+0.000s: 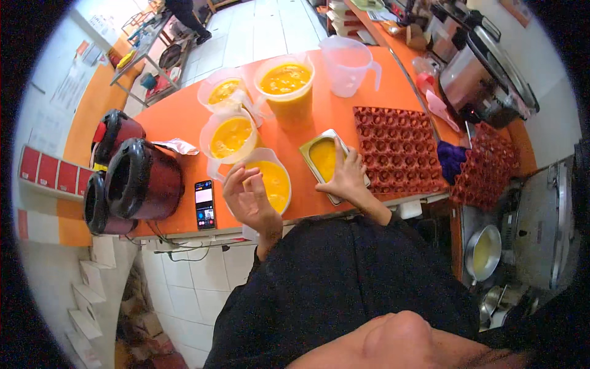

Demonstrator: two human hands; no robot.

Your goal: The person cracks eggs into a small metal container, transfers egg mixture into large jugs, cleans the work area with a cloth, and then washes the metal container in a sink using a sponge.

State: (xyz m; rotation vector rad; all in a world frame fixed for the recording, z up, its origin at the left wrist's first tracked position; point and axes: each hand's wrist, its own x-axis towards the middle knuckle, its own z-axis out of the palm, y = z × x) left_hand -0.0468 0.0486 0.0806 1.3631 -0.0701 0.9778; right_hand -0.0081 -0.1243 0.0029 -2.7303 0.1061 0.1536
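My right hand (346,177) lies over a rectangular metal pan (309,159) of yellow liquid, its fingers spread across the pan's right side. Whether it grips the rim cannot be told. My left hand (251,198) is raised with loosely curled fingers, holding nothing, in front of a plastic pitcher (286,203) of beaten egg. Behind that one stand another pitcher (252,147), a third at the back left (207,102) and a large, tall one (295,108), all with yellow-orange liquid. A translucent pitcher with a handle (348,69) at the back holds no visible liquid.
Stacked red egg trays (396,150) lie right of the pan; another tray (486,166) leans beyond a purple cloth (451,159). Dark red pots with black rims (156,184) and a smartphone (205,205) are at left. A large metal cooker (479,74) stands at right. A person's legs (186,18) show far back.
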